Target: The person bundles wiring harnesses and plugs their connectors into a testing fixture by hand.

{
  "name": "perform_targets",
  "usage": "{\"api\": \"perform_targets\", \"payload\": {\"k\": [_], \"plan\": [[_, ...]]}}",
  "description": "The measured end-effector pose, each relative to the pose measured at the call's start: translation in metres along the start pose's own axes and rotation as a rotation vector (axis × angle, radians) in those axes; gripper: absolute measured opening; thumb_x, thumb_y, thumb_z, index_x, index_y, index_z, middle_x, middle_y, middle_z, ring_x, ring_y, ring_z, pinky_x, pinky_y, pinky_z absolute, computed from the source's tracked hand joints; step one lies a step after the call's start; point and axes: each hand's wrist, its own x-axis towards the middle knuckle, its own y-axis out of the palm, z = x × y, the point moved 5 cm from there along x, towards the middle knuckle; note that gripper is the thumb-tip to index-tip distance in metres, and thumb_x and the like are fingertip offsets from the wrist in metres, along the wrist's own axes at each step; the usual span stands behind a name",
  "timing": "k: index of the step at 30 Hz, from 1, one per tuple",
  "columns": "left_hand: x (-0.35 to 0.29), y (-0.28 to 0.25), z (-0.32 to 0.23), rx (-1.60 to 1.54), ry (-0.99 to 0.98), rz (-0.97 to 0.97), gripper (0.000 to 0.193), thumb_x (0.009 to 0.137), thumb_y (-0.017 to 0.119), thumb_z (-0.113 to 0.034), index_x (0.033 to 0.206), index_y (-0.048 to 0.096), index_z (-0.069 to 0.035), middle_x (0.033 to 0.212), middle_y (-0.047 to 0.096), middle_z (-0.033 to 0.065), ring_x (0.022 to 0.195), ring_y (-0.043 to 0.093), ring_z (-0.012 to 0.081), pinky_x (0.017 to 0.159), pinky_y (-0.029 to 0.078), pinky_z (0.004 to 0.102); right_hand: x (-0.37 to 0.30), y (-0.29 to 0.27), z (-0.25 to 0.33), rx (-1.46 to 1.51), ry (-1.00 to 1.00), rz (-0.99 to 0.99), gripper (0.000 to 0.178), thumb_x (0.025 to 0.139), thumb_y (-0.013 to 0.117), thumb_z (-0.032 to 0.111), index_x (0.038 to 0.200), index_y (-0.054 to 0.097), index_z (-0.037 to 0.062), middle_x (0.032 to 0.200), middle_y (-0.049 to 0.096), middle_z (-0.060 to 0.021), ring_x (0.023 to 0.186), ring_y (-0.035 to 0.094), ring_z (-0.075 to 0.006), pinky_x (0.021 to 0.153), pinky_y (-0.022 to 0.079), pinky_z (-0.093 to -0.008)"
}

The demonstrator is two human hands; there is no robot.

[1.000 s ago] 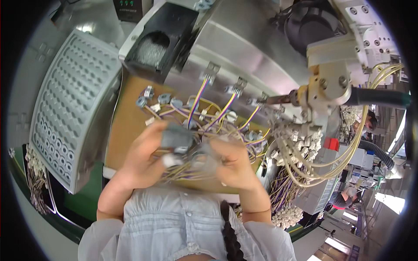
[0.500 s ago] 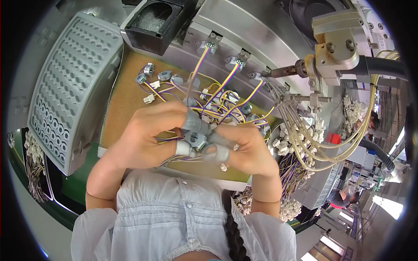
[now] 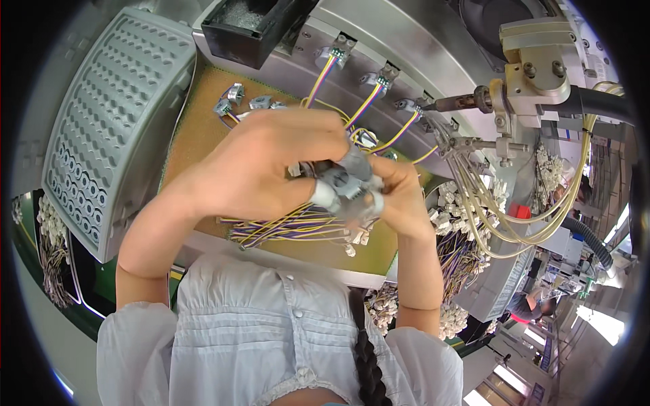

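Note:
My left hand and my right hand meet above a brown work board. Together they pinch a small grey connector part, with taped fingertips around it. A bundle of yellow, purple and white wires hangs from under my hands and lies across the board. Small white plugs end some of those wires. More grey connectors lie at the board's far left corner.
A grey perforated tray stands at the left. A black bin sits at the top. Wired sockets line the metal machine face. A metal tool head with pale tubes is at the right, above piles of white plug harnesses.
Both hands have risen toward the camera and moved up the board, still together on the grey part. The wire bundle now trails below them.

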Motion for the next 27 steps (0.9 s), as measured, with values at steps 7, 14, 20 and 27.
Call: {"api": "perform_targets", "payload": {"k": [7, 14, 20, 27], "plan": [[-0.058, -0.006, 0.033, 0.047, -0.335, -0.103, 0.021, 0.064, 0.065, -0.006, 0.084, 0.059, -0.004, 0.076, 0.05, 0.0082, 0.067, 0.052, 0.0253, 0.058, 0.042, 0.0312, -0.031, -0.012, -0.006, -0.078, -0.191, -0.357, 0.054, 0.071, 0.063, 0.041, 0.091, 0.055, -0.0089, 0.063, 0.059, -0.0108, 0.044, 0.056, -0.0122, 0.03, 0.043, -0.0211], [-0.083, 0.05, 0.021, 0.502, -0.289, 0.102, 0.017, 0.061, 0.062, -0.005, 0.077, 0.056, -0.006, 0.082, 0.051, 0.0092, 0.071, 0.054, 0.0236, 0.058, 0.046, 0.0331, -0.062, -0.055, -0.043, 0.042, -0.325, -0.697, 0.05, 0.075, 0.061, 0.039, 0.092, 0.054, -0.0077, 0.065, 0.059, -0.0145, 0.037, 0.051, -0.0146, 0.028, 0.041, -0.0237], [-0.061, 0.045, 0.013, 0.442, -0.221, 0.203, 0.021, 0.064, 0.057, -0.005, 0.085, 0.054, -0.007, 0.081, 0.051, 0.0074, 0.072, 0.054, 0.0228, 0.059, 0.046, 0.0321, -0.07, -0.069, -0.033, 0.443, -0.363, -0.674, 0.059, 0.08, 0.05, 0.046, 0.1, 0.048, -0.0091, 0.055, 0.054, -0.0125, 0.032, 0.045, -0.017, 0.029, 0.042, -0.0265], [-0.003, 0.027, -0.004, 0.441, -0.227, 0.208, 0.034, 0.062, 0.057, -0.003, 0.095, 0.05, -0.005, 0.075, 0.053, 0.0082, 0.069, 0.054, 0.0265, 0.058, 0.046, 0.0361, -0.069, -0.081, -0.029, 0.487, -0.392, -0.698, 0.036, 0.077, 0.062, 0.026, 0.1, 0.057, -0.0003, 0.082, 0.063, -0.0141, 0.054, 0.062, -0.0203, 0.036, 0.052, -0.0275]]}}
